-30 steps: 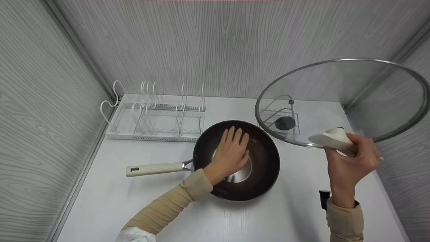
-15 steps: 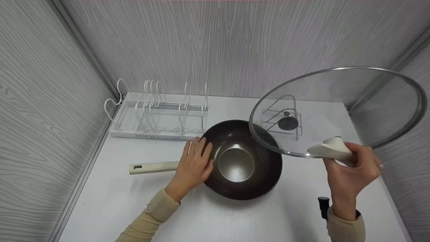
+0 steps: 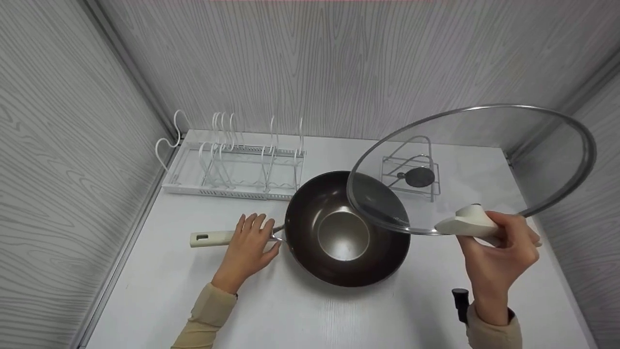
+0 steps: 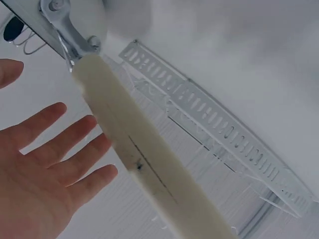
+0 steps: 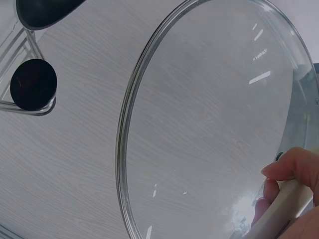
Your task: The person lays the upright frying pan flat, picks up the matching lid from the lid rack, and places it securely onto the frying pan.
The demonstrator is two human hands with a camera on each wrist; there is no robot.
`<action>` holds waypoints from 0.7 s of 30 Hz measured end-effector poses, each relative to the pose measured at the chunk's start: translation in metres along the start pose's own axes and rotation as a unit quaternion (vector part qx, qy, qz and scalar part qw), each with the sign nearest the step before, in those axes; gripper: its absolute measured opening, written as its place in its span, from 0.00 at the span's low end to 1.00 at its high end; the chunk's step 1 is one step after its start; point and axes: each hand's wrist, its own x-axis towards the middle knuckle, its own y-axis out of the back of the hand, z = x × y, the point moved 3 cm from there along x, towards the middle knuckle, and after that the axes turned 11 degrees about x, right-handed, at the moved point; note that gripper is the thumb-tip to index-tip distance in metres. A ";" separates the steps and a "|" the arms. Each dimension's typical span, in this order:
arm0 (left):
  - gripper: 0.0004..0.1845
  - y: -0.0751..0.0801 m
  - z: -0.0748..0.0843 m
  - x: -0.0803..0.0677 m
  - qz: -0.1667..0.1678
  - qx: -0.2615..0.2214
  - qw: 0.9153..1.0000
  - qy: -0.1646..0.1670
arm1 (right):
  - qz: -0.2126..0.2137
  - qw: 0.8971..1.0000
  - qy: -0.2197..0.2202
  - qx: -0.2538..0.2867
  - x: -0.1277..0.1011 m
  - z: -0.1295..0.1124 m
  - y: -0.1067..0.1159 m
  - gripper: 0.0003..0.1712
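A dark wok [image 3: 344, 235] sits on the white table, its cream handle [image 3: 210, 238] pointing left. My left hand [image 3: 248, 249] lies over the handle near the metal joint in the head view. From the left wrist, the fingers [image 4: 79, 164] look spread and straight beside the handle, not wrapped round it. My right hand [image 3: 501, 257] grips the cream knob [image 3: 467, 224] of a large glass lid [image 5: 209, 114] with a metal rim. Held up and tilted at the right, the lid overlaps the wok's right edge in the head view.
A white wire rack [image 3: 230, 194] with upright hoops stands at the back left. Behind the lid's glass is a small wire stand [image 3: 435, 189] with a dark oval piece [image 3: 420, 177]. Wood-grain walls [image 3: 319, 68] enclose the table at the back and sides.
My left hand has moved left from inside the wok, past its rim, to over the handle. The lid in my right hand has come slightly lower and to the left.
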 end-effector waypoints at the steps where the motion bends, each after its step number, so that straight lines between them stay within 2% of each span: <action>1: 0.23 -0.001 -0.002 -0.002 0.000 0.000 1.000 -0.001 | -0.003 1.000 0.000 0.001 -0.001 -0.001 -0.001 0.09; 9: 0.23 -0.009 -0.016 -0.014 -0.010 0.000 1.000 0.014 | -0.023 1.000 0.004 0.008 -0.006 -0.007 -0.008 0.08; 21: 0.18 -0.012 -0.019 -0.017 -0.010 -0.005 1.000 0.020 | -0.040 0.999 0.011 0.006 -0.014 -0.007 -0.014 0.07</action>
